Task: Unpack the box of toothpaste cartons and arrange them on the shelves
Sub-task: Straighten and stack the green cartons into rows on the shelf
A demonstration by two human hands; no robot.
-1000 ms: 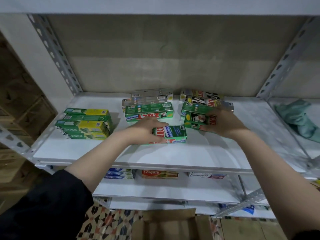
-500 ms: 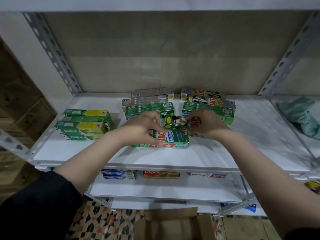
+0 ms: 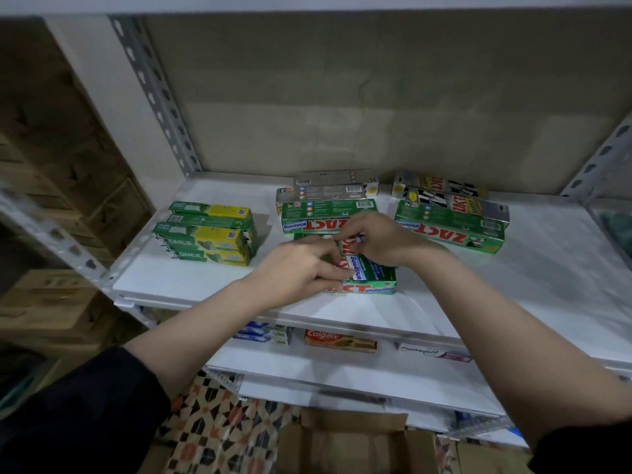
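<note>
Nearest, at bottom edge: open cardboard box (image 3: 342,443) on patterned floor, inside not visible. Above it, lower shelf (image 3: 342,371) w/ 3 groups at its front: blue cartons (image 3: 261,334), 1 Colgate carton (image 3: 340,341), 1 Pepsodent carton (image 3: 434,354). On main shelf (image 3: 205,285), near front edge: both hands on green Zact cartons (image 3: 371,278), approx. 2 stacked, maybe a 3rd under the fingers, cannot tell exactly. Left hand (image 3: 301,271) curled over left end of this stack, gripping it; right hand (image 3: 376,239) pinching the top carton at its far end. Step in hand, by judgement: squaring a new front stack of Zact. Next move probably needs pushing stack straight, in line w/ rows behind, then releasing and reaching down to box again. Further back: Darlie cartons (image 3: 208,237) at left, 4 visible in 2 stacks; centre pile (image 3: 328,213) approx. 3 layers; right pile (image 3: 451,217) approx. 3–4 cartons, black-yellow ones at rear. Far right: green cloth (image 3: 619,230), only partly seen.
</note>
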